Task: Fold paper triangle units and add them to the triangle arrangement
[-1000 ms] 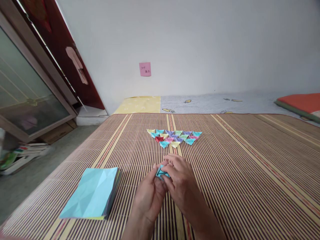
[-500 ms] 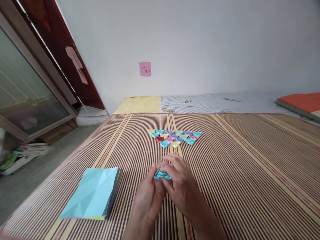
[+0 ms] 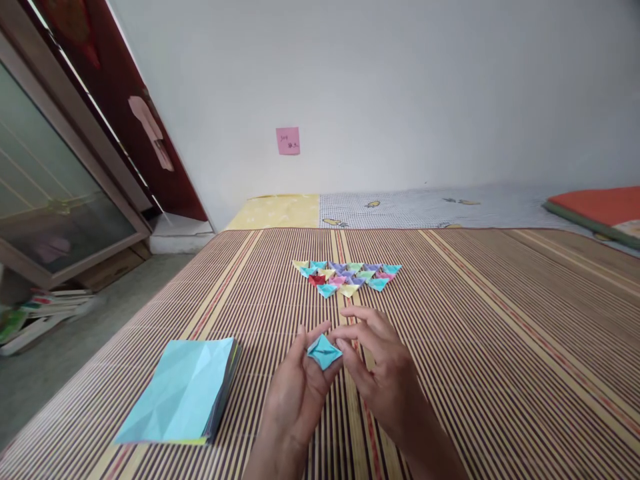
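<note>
A small blue origami paper boat [image 3: 324, 353], diamond-shaped with a slit along its middle, lies across the fingers of my left hand [image 3: 296, 393]. The left thumb stands at the boat's left corner, with the fingers beneath it. At its right corner are the thumb and index fingertip of my right hand [image 3: 383, 367], close together; the other right fingers are spread above the mat. Beyond both hands, several folded paper boats [image 3: 349, 291] in yellow, blue, purple, green, pink and red sit in close rows.
To the left lies a stack of paper sheets [image 3: 175, 393], a creased blue one on top. Everything rests on a striped bamboo mat [image 3: 480, 347]. Patterned cloth [image 3: 410, 208] runs along the wall, with a red-orange folded item [image 3: 600, 203] at right. A pink note [image 3: 288, 141] is on the wall.
My right hand has drawn back to the right and its fingers have spread, uncovering the blue boat. The boat now shows its whole diamond shape. My left hand stays nearly in place.
</note>
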A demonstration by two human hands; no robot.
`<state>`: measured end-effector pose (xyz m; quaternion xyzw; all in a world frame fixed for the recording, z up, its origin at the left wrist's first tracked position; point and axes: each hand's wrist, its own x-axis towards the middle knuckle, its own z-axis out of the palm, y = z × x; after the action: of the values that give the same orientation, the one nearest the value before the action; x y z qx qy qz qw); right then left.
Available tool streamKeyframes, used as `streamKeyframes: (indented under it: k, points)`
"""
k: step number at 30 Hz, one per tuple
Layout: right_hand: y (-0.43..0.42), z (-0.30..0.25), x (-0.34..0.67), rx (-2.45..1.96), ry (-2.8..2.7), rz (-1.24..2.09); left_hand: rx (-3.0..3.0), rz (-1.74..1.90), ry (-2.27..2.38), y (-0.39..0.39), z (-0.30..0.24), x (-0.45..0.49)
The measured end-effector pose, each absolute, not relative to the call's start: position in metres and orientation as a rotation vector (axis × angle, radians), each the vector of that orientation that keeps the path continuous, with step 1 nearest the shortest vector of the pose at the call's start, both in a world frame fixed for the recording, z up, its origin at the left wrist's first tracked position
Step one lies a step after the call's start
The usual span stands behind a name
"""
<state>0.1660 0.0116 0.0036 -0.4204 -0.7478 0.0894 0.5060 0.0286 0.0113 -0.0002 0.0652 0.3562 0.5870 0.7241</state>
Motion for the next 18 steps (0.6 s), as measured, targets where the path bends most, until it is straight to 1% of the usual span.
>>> streamKeyframes:
  k: [11,18]
  points:
    - [0.010,-0.001,0.147,-1.028,-1.977,0.130,0.093,1.282,0.671,0.010,-0.001,0.029]
    - [0.010,-0.005,0.144,-1.157,-1.987,0.055,0.082,1.335,0.661,0.012,0.003,0.032]
